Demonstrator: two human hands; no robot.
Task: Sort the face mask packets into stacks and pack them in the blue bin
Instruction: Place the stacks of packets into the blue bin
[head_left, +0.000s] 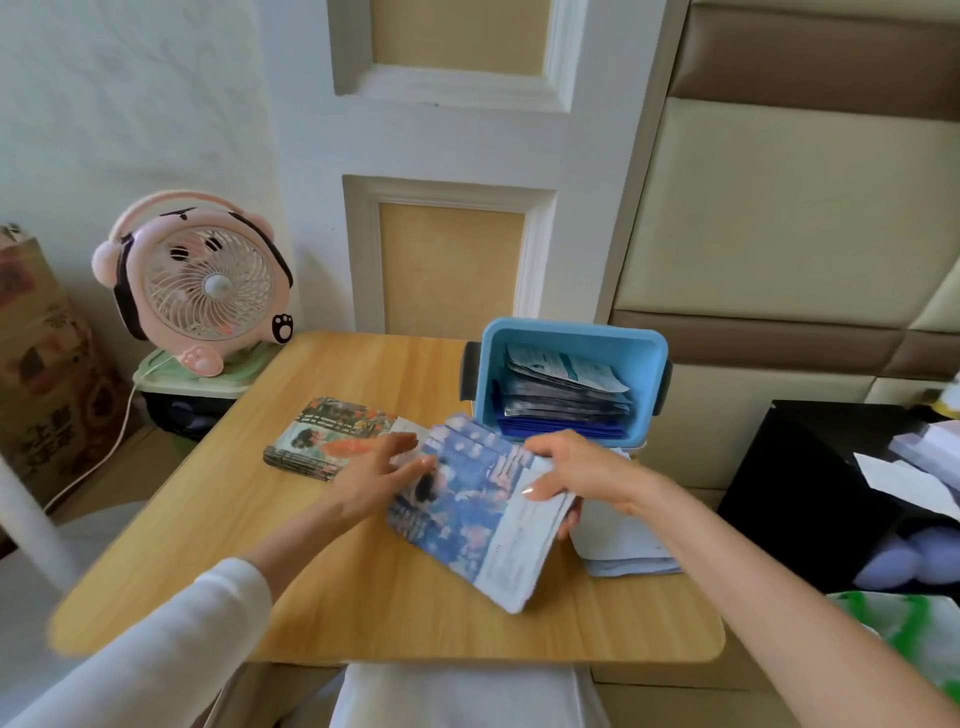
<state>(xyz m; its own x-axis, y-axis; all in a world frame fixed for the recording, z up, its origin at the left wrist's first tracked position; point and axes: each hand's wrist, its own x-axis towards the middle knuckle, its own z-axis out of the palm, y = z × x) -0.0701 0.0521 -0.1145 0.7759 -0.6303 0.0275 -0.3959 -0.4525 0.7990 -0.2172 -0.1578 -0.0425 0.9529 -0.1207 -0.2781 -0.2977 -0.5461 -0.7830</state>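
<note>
Right hand (576, 475) grips a fanned stack of blue packets (467, 519) (thumb on top, fingers curled beneath) over the wooden table (363, 597), just before the blue bin (571, 332). Left hand (376, 475), fingers straight, touches the stack's left edge. An orange-printed stack (332, 436) lies farther left.

We note right hand (576, 478) gripping fanned blue packet stack (467, 519), left hand (379, 473) flat against its edge; blue bin (571, 330) part-filled; orange stack (322, 436) on worktop (363, 597).
</note>
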